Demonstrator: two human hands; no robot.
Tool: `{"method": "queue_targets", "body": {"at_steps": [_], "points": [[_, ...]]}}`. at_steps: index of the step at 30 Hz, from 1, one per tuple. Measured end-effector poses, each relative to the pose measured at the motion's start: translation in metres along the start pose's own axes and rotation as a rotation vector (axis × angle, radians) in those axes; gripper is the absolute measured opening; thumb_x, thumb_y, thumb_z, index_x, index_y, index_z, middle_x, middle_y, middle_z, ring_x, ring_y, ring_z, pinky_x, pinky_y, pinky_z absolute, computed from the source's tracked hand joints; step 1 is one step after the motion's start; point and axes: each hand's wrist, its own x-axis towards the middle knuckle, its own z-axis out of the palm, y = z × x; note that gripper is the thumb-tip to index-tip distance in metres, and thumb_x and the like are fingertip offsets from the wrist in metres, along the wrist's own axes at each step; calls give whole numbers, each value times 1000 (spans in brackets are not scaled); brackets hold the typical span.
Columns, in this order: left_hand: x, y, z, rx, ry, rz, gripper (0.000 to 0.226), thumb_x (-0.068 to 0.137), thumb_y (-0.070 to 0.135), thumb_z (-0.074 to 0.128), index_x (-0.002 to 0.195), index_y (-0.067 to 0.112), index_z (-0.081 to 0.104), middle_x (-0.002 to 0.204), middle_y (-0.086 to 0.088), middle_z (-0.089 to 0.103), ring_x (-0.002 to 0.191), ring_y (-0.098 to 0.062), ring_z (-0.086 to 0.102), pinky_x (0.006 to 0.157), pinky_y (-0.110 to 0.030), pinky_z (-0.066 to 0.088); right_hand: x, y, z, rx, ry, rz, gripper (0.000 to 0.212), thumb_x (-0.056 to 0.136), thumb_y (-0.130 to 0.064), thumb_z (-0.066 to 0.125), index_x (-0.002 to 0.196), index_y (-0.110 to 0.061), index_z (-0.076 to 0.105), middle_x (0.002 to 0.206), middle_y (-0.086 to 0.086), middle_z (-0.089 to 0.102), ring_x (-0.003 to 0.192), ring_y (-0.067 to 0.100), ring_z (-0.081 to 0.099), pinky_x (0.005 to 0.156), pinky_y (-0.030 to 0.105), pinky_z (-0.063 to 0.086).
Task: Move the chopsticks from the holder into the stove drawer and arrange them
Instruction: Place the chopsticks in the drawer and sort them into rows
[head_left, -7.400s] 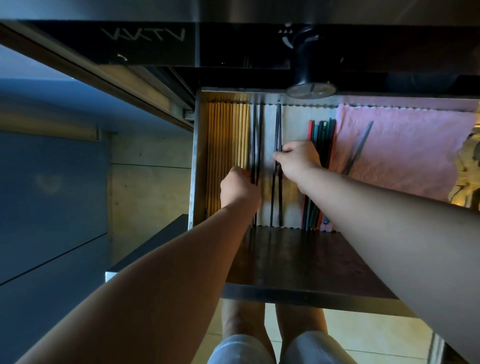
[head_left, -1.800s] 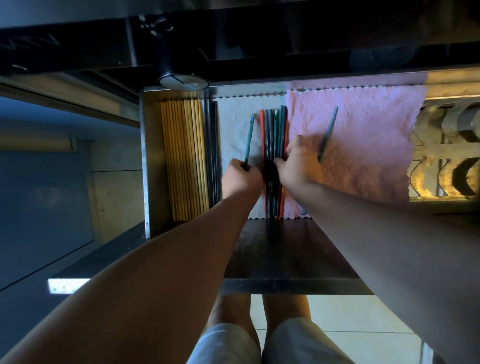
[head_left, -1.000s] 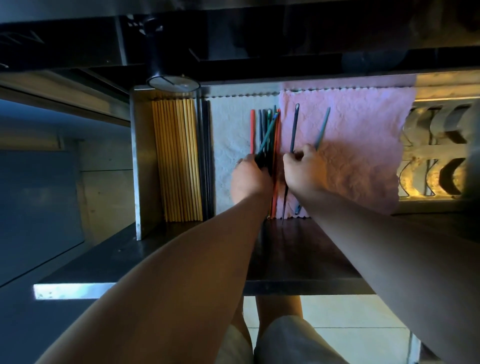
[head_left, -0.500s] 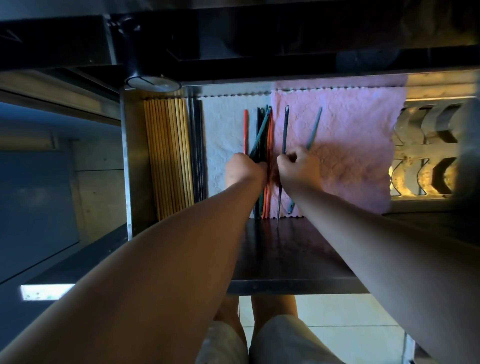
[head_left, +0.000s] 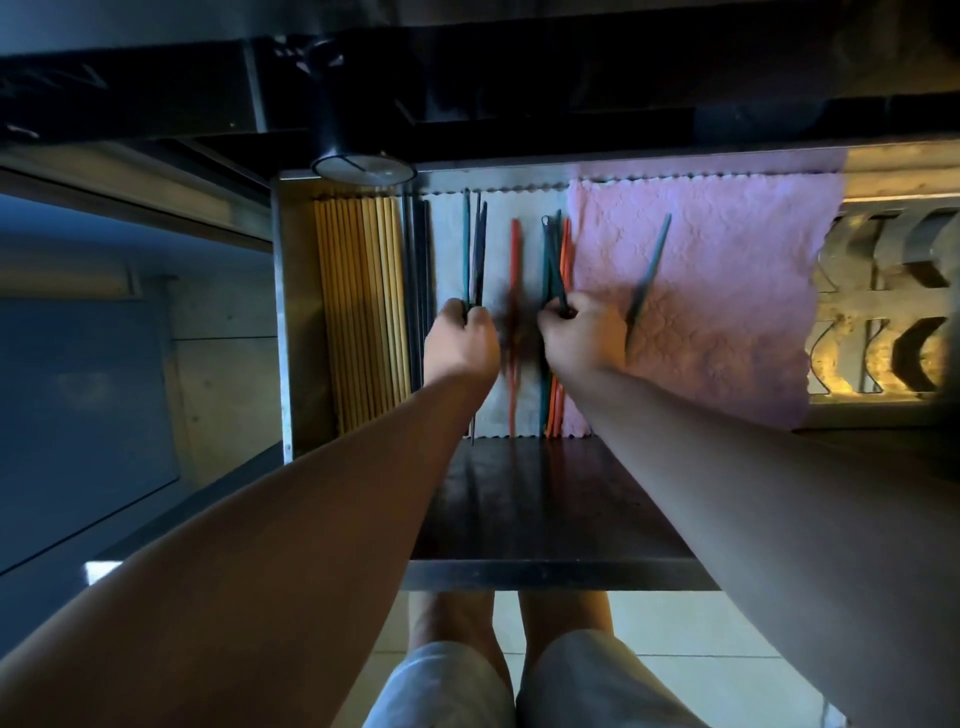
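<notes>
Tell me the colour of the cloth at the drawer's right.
The cloth is pink; head view.

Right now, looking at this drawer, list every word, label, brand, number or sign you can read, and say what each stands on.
No text here can be read.
On the stove front panel: faint pale streaks at its left end, too dim and blurred to read.
On the knob: only a plain pointer line, no number.
On the chopsticks, the pink cloth and the drawer: no print visible.
</notes>
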Motion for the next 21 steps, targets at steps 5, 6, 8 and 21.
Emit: {"method": "queue_targets", "body": {"at_steps": [5, 6, 8, 21], "points": [[1, -8, -9, -5, 6, 18, 15, 89, 17, 40, 86, 9, 53, 70, -5, 49, 65, -25, 45, 60, -31, 36, 1, -1, 11, -121, 21, -42, 12, 83, -15, 59, 80, -4, 61, 83, 16, 64, 86, 34, 63, 71, 36, 50], [1, -10, -10, -4, 7, 17, 18, 90, 17, 40, 89, 7, 55, 72, -6, 51, 65, -24, 46, 60, -31, 36, 1, -3, 11, -142, 23, -42, 12, 84, -16, 60, 85, -5, 62, 88, 16, 65, 90, 33, 63, 74, 36, 51], [0, -14, -12, -5, 7, 9, 22, 90, 17, 40, 96, 4, 57, 75, -8, 53, 67, -25, 48, 61, -31, 38, 0, -5, 13, -176, 28, -42, 18, 86, -17, 61, 97, -3, 61, 100, 16, 67, 97, 32, 63, 81, 37, 53], [-1, -15, -13, 78, -14, 72, 9, 92, 22, 53, 91, 13, 52, 72, 3, 51, 64, -17, 51, 53, -25, 38, -7, -21, 7, -195, 3, 15, 27, 87, -29, 53, 99, -6, 61, 96, 9, 64, 90, 27, 61, 77, 33, 51]]}}
